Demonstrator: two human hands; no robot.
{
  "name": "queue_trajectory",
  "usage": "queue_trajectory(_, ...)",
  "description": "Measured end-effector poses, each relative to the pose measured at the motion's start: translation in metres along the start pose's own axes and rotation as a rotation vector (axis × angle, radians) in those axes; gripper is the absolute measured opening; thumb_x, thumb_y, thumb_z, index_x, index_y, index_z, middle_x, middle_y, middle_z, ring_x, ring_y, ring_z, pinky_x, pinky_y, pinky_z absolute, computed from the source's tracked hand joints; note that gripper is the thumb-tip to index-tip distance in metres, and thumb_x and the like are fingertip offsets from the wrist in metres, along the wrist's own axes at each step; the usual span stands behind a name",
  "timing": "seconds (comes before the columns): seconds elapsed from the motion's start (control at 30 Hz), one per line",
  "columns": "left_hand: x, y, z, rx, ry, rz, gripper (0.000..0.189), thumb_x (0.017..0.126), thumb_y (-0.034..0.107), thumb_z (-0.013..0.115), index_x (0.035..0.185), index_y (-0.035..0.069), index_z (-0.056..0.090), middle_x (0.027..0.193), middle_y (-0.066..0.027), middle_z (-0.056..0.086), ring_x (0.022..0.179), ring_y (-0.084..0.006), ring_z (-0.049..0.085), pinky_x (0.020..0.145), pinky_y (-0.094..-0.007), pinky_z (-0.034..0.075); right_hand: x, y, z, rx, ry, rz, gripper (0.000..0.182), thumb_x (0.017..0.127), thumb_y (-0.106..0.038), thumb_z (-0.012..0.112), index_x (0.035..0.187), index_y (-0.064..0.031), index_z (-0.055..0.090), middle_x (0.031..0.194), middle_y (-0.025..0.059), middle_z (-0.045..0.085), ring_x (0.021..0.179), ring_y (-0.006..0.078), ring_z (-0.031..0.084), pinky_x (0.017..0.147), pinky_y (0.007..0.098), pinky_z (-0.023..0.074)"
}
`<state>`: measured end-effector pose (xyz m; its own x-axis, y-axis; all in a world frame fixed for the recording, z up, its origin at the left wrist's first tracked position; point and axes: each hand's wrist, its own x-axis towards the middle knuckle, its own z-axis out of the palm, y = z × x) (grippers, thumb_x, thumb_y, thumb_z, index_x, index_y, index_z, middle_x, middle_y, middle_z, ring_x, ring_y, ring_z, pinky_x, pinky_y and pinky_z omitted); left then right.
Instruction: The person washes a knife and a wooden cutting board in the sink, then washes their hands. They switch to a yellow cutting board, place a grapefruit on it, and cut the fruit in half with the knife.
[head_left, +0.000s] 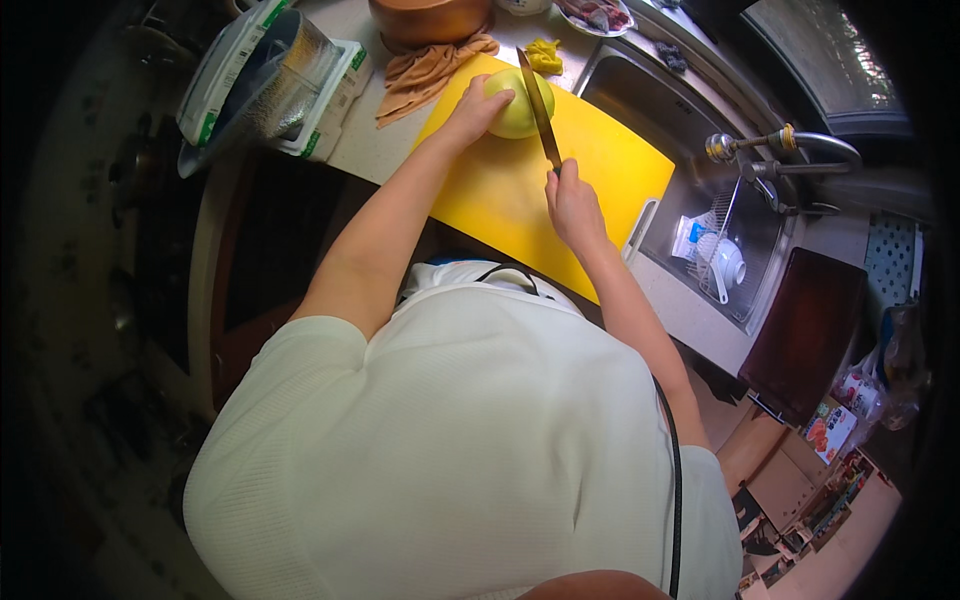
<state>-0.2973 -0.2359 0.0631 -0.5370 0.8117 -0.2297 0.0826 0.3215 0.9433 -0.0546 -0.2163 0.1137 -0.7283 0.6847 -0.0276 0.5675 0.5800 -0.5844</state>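
Observation:
A large, round, pale green fruit (509, 112), perhaps a melon or gourd, rests on the far part of a yellow cutting board (517, 195). My left hand (477, 111) holds it from the left, with the thumb on top. In my right hand (576, 206) is a kitchen knife (537, 105), gripped by its dark handle. The blade lies across the right part of the fruit and points away from me. Whether its edge has gone into the flesh, I cannot tell. My right fingers hide most of the handle.
Right of the board is a steel sink (637, 97) with a faucet (802, 142), a wire rack and white dishes (720, 259). Beyond the board lie a brown cloth (431, 75), a yellow crumpled cloth (544, 56) and a plate of meat (598, 15). White containers (330, 105) stand left.

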Motion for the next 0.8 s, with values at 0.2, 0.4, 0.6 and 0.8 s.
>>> queue_trajectory(0.2,-0.008,0.008,0.001,0.030,-0.002,0.026,0.081,0.086,0.049,0.065,0.144,-0.001,0.036,0.141,-0.0254,0.045,0.130,-0.0342,0.047,0.107,-0.0390,0.040,0.026,-0.001,0.004,0.015,0.042,-0.019,0.025,0.100,-0.021,0.051,0.099,0.0017,0.041,0.069,0.0310,0.061,0.065,0.0509,0.060,0.060,0.0578,0.0486)
queue_trajectory(0.4,-0.003,0.001,-0.002,0.067,-0.018,0.019,0.084,0.085,0.054,0.063,0.146,0.003,0.035,0.144,-0.0260,0.041,0.134,-0.0356,0.043,0.110,-0.0414,0.036,-0.011,0.004,0.010,0.005,-0.006,0.038,0.025,0.101,-0.021,0.050,0.099,0.0013,0.039,0.069,0.0309,0.060,0.064,0.0514,0.059,0.058,0.0570,0.0465)
queue_trajectory(0.6,-0.006,0.006,0.001,0.138,0.006,-0.001,0.085,0.084,0.057,0.062,0.146,0.005,0.037,0.143,-0.0291,0.041,0.133,-0.0396,0.042,0.111,-0.0425,0.036,-0.020,0.000,0.000,-0.014,-0.030,0.047,0.025,0.101,-0.022,0.051,0.101,0.0007,0.039,0.069,0.0310,0.061,0.064,0.0520,0.059,0.058,0.0581,0.0468)
queue_trajectory(0.8,0.023,-0.033,0.002,0.140,0.025,0.105,0.084,0.084,0.056,0.062,0.145,0.004,0.039,0.140,-0.0302,0.042,0.132,-0.0405,0.042,0.111,-0.0435,0.035,-0.030,0.002,-0.004,-0.056,-0.041,0.081,0.029,0.100,-0.026,0.052,0.104,-0.0001,0.039,0.068,0.0312,0.061,0.064,0.0521,0.060,0.059,0.0598,0.0477)
